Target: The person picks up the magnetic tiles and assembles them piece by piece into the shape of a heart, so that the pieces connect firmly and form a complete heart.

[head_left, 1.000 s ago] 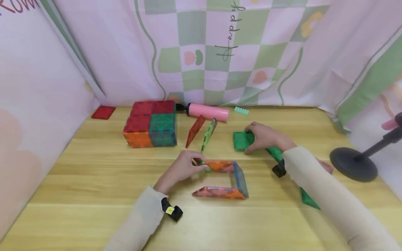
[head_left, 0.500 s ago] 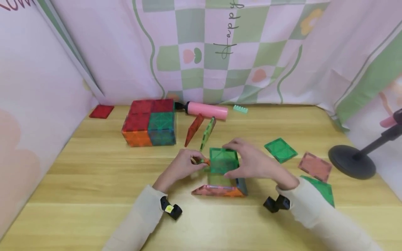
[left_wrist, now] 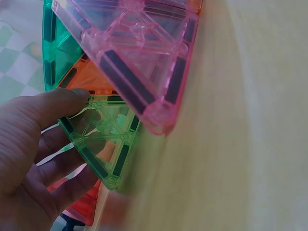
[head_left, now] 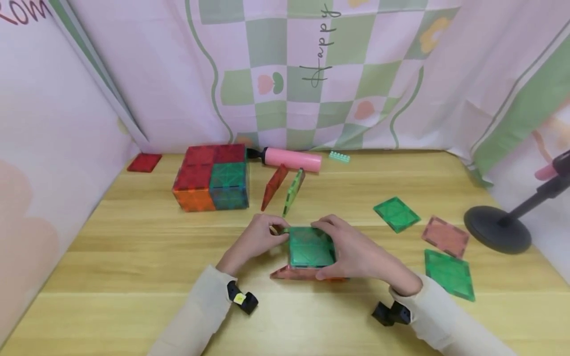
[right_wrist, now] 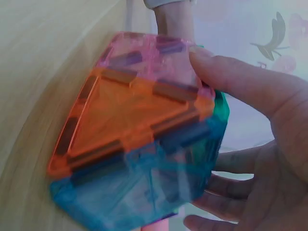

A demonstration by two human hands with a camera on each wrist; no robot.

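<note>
My left hand [head_left: 255, 243] pinches a light green triangular magnetic tile [left_wrist: 107, 132], thumb in front and fingers behind. That tile adjoins an orange tile [left_wrist: 94, 77] at the rear of a small tile frame. Over the frame's top lies a green square magnetic tile [head_left: 310, 245]. My right hand [head_left: 356, 252] holds this square between thumb at the near edge and fingers at the far edge. Pink [left_wrist: 149, 62], orange [right_wrist: 130, 115] and blue [right_wrist: 144, 187] tiles form the walls. The frame's left end is partly hidden by my left hand in the head view.
Loose green [head_left: 397, 214] and pink [head_left: 445, 236] tiles lie right, beside a black stand base [head_left: 497, 230]. A tile box [head_left: 211, 178], a pink cylinder [head_left: 291, 159] and two leaning tiles, red [head_left: 273, 188] and light green [head_left: 294, 192], stand behind. A red tile [head_left: 144, 162] lies far left.
My right hand has brought the green square tile from the table at right, leftward and down onto the frame. My left hand has stayed at the frame's left end.
</note>
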